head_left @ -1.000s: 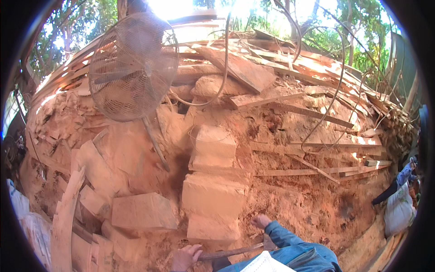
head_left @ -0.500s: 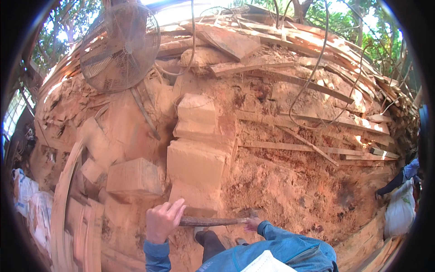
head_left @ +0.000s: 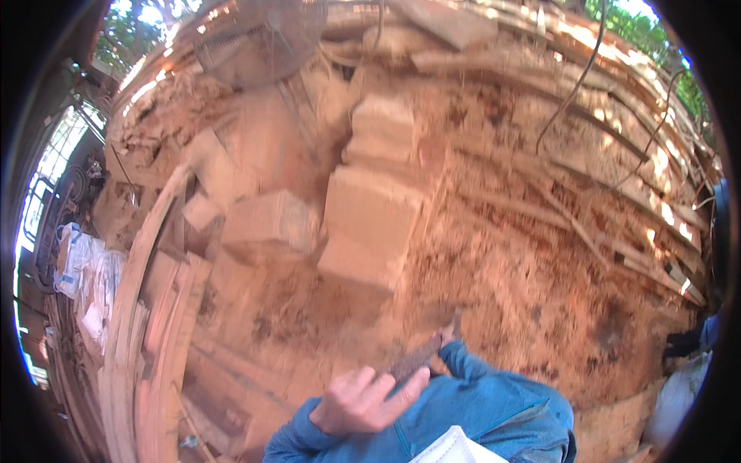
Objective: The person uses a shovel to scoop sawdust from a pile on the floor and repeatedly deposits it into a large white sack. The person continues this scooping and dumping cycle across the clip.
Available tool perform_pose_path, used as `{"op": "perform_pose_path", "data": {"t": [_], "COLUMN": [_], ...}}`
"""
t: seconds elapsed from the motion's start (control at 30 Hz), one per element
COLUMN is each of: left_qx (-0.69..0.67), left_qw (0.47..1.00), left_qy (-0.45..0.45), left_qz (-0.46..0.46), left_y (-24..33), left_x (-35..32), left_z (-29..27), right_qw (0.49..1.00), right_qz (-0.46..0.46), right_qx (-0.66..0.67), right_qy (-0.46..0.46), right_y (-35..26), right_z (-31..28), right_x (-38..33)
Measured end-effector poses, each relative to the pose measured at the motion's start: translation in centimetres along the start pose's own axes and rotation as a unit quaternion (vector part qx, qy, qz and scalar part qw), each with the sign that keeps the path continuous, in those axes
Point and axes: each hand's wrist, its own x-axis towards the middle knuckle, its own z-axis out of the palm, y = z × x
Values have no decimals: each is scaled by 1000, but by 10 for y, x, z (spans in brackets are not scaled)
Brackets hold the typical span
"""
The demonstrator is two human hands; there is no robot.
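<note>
A dark brown rod, like a wooden tool handle (head_left: 411, 363), slants across in front of my blue-sleeved body. My left hand (head_left: 363, 403) is closed on its nearer left end, with the knuckles upward. Round the far right end, my right hand (head_left: 446, 336) is closed; it is small and blurred. A narrow piece sticks out beyond it, its kind unclear. Ahead stands a large carved block (head_left: 370, 224) with a stepped, curved profile, coated in tan dust. The rod is apart from it. Left of it sits a smaller squared block (head_left: 270, 224).
A mesh-caged fan (head_left: 258, 42) stands at the far left. Long planks (head_left: 158, 332) lie along the left, beside white sacks (head_left: 89, 270). Boards and loose cables (head_left: 583, 81) spread over the right and back. A white sack (head_left: 679, 405) and part of another person are at the right edge.
My view has swung left and down. The rod has gone from nearly level to slanting, its left end drawn toward my body with my left hand. Both hands still grip it.
</note>
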Motion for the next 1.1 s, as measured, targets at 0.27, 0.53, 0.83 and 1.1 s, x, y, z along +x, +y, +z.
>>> {"op": "perform_pose_path", "data": {"t": [0.27, 0.53, 0.83, 1.1], "left_qx": [86, 133, -71, -42], "left_qw": [933, 740, 604, 370], "left_qy": [-94, -393, -411, -627], "left_qz": [-336, -529, -679, -685], "left_y": [-43, -21, 81, 152], "left_x": [-135, -297, -459, -472], "left_z": [-46, -58, -57, -62], "right_qw": [966, 992, 989, 920], "right_qz": [87, 48, 84, 77], "right_qx": [243, -32, -53, -360], "right_qy": [34, 112, 112, 134], "right_y": [81, 137, 171, 281], "right_z": [107, 166, 119, 62], "right_x": [-64, -100, -40, -16]}}
